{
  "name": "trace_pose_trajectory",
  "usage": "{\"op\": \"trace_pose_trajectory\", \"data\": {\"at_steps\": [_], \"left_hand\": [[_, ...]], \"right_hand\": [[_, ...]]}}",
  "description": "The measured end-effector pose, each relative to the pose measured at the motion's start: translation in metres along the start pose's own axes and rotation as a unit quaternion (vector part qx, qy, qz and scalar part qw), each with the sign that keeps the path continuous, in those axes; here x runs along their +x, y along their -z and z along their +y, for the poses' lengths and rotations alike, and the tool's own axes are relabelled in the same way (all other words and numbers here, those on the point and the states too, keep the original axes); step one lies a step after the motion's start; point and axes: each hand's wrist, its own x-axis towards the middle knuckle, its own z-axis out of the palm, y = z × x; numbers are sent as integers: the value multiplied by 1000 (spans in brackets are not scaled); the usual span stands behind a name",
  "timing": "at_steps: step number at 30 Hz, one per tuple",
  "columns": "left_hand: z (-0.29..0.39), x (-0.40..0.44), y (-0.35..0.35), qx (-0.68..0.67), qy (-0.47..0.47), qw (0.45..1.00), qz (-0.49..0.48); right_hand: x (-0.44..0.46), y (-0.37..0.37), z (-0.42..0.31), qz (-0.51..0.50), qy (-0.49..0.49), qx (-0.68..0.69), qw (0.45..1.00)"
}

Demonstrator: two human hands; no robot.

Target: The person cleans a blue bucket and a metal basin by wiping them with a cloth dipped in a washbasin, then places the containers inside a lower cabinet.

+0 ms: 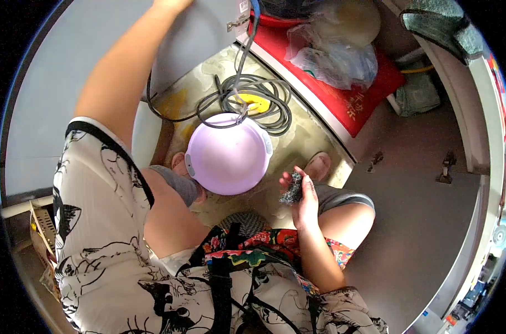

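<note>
Wears a white shirt [105, 273] with black cat drawings, right below the camera, with a floral apron [275, 240] gathered across the lap. Holds grey steel wool [291, 192] in the right hand [305, 205], with the grip loosely closed, fingers curled along one side and thumb along the other. Has the steel wool inside this grip, against the fingers and palm, with part of it showing past the hand on the side toward the basin. Carries it in the air near the right knee, apart from the lilac basin [228, 157]. Reaches far forward with the left hand [174, 3], up to the grey panel [200, 42]; cannot tell how far open that grip is or what it has hold of, with the fingers cut off by the top edge of the view. Sits with feet in pink slippers [318, 167] on either side of the basin, on the floor [208, 75]. Faces a coil of dark cable [278, 123] just beyond, partly over the basin's far rim, with red fabric [353, 114] and a clear plastic bag [342, 64] farther off to the right.
</note>
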Motion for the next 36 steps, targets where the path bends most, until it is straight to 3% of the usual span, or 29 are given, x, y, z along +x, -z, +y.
{"op": "trace_pose_trajectory", "data": {"at_steps": [2, 4, 5, 7, 10, 12, 14, 16, 18, 19, 22, 24, 26, 29, 32, 36], "left_hand": [[-4, -11, -35, -21, -51, 998, 23], [-9, -43, -87, 59, -49, 984, -160], [-2, -59, -99, 58, -47, 984, -162], [13, -98, -103, 31, 157, 929, -332], [33, -133, -83, 18, 146, 885, -442], [33, -166, -78, -21, 131, 900, -415], [54, -192, -63, -178, 163, 896, -374], [77, -216, -47, -209, 176, 893, -357], [93, -226, -7, -402, 250, 792, -386], [102, -232, 8, -403, 254, 792, -382], [133, -236, 56, -477, 313, 762, -306], [140, -241, 85, -564, 444, 662, -214], [123, -261, 79, -531, 464, 682, -194], [100, -280, 71, -572, 602, 556, -27], [94, -289, 73, -593, 616, 517, -28], [109, -294, 65, -584, 612, 524, -99]], "right_hand": [[-1, -3, -3, 3, 0, -7, 1000], [-1, -2, -4, 7, 0, -5, 1000], [0, -1, -5, -5, 5, 26, 1000], [-1, -3, -6, -24, -3, 74, 997], [-4, -3, -10, -45, -20, 150, 988], [-2, 1, -11, -65, -18, 192, 979], [-1, 6, -12, -103, -11, 208, 973], [-4, 3, -17, -144, -20, 227, 963], [-3, 2, -18, -204, -34, 250, 946], [-5, 0, -19, -197, -41, 248, 948], [-6, 3, -16, -193, -52, 232, 952], [-3, 10, -12, -184, -54, 219, 957], [-4, 13, -12, -156, -71, 233, 957], [-6, 15, -11, -185, -75, 238, 951], [-7, 6, -13, -198, -80, 249, 945], [-7, -10, -15, -207, -76, 276, 935]]}}
